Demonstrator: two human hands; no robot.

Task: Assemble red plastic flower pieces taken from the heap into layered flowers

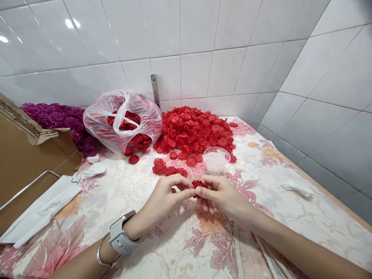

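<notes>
Between my two hands, just above the table, is a dark red artificial flower head (199, 185). My left hand (174, 190), with a watch and a bangle at its wrist, pinches the flower's left edge between thumb and fingers. On the other side my right hand (219, 192) grips it, thumb across the front and fingers curled beneath. A few loose red flower heads (167, 168) lie just beyond my left hand. Past my right hand stands a round clear plastic tub (216, 159) with something whitish in it.
A big heap of red flower heads (197, 130) sits against the tiled wall. Left of it are a plastic bag (99, 120) of red pieces, a purple flower pile (58, 118) and a cardboard box (31, 162). Crumpled tissue (298, 188) lies at right on the floral tablecloth (122, 201).
</notes>
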